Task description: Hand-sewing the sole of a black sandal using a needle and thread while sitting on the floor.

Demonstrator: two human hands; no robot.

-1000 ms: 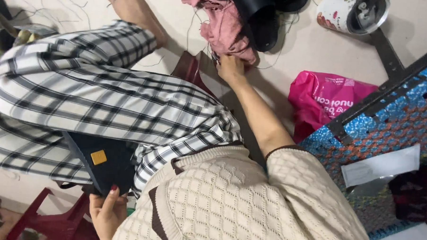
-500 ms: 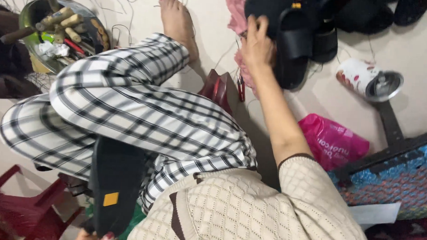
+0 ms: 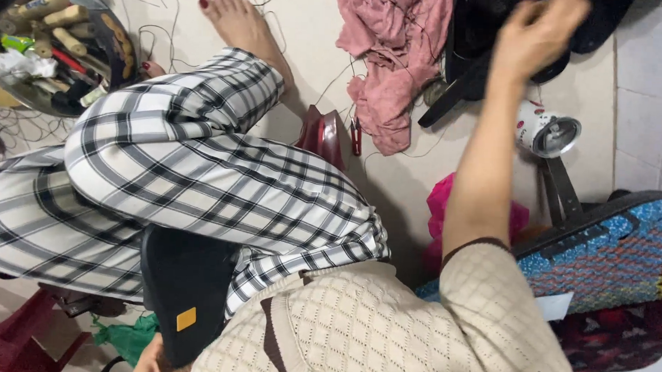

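Right hand [image 3: 538, 35] now higher (blurred) at black footwear [image 3: 490, 37], left hand [image 3: 152, 359] w/ black sole [image 3: 184, 291].

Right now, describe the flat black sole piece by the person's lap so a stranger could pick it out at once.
Start at the black-and-white checked trousers that fill the left of the view, then drop to their lower edge beside the cream knitted sweater. There the flat black sole piece stands on end, with the left hand at its bottom. It alone carries a small yellow square patch.
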